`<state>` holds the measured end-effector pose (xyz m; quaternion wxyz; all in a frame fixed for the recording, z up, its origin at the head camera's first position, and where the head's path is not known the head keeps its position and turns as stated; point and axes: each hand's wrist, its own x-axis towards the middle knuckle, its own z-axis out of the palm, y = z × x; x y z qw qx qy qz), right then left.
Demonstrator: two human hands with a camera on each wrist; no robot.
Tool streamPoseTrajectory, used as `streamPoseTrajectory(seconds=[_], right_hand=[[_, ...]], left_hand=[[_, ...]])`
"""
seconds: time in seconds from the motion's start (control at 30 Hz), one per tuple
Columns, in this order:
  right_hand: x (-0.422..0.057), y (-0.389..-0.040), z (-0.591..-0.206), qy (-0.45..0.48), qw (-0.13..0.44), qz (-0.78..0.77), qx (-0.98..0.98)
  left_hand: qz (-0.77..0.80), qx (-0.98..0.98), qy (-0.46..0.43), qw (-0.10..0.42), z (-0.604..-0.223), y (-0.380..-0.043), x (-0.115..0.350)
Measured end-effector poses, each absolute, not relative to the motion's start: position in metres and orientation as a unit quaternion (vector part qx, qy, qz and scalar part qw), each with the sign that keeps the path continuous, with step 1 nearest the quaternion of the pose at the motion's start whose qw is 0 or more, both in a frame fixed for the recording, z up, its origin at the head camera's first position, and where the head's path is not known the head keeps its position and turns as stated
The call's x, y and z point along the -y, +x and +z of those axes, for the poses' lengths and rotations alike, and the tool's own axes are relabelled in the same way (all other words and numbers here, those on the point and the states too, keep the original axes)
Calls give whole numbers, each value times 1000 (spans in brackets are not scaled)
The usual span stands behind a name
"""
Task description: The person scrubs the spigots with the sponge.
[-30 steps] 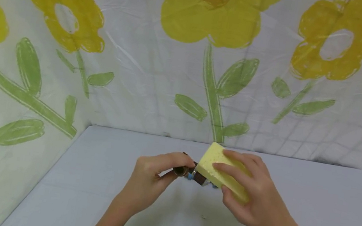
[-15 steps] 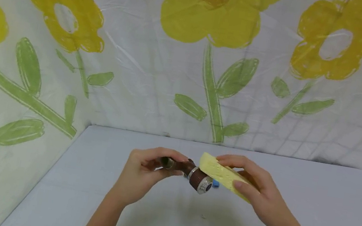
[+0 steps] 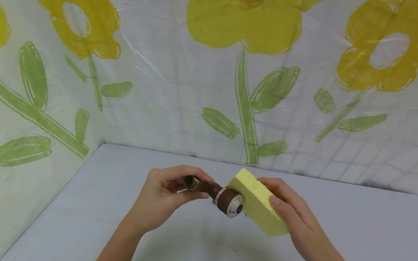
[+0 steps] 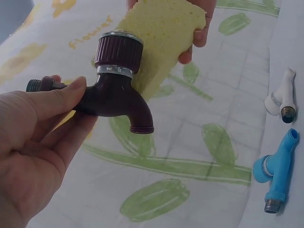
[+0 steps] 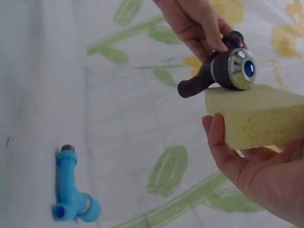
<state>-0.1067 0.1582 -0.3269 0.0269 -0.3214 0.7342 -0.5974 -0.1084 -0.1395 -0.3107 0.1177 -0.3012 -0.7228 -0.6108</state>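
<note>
My left hand [image 3: 156,202] pinches a dark maroon tap [image 3: 227,201] near its threaded inlet, between thumb and fingers. The tap has a ribbed knob with silver bands and a blue centre on its cap. In the left wrist view its spout [image 4: 141,118] points down. My right hand [image 3: 305,232] grips a pale yellow sponge [image 3: 259,204], thumb on one side and fingers on the other. One broad face of the sponge [image 5: 263,118] touches the side of the knob. Both things are held above the table.
On the white table [image 3: 88,221] lie a blue tap [image 4: 278,171] and a white tap [image 4: 286,95], beyond the hands and mostly hidden in the head view. A white sheet [image 3: 165,96] printed with yellow flowers hangs behind and at the left.
The maroon tap has shifted left and turned, so its knob cap now shows. The sponge has gone from covering the knob to lying along its side, tilting differently between frames.
</note>
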Motion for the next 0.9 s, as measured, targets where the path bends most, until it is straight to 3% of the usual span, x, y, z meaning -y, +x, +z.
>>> streamPoseTrajectory(seconds=[0.23,0.33,0.43,0.63,0.9], right_hand=[[-164,-113,-326,-304,156,-640,-688],[-163,-109,-325,-284,162,-657,-680],[-155,-99,-322,-286,71,-635,-714],[-136,-84,-321,-328,-177,-501,-781],[-126,-90,-323,-400,-393,-375,-738]], left_hand=[[-636,713,-261,142,-314,-113,142],[-667,691,-241,142,-316,-114,140],[-706,662,-214,135,-318,-116,135],[-786,589,-156,108,-320,-115,125],[-777,608,-150,58,-322,-113,121]])
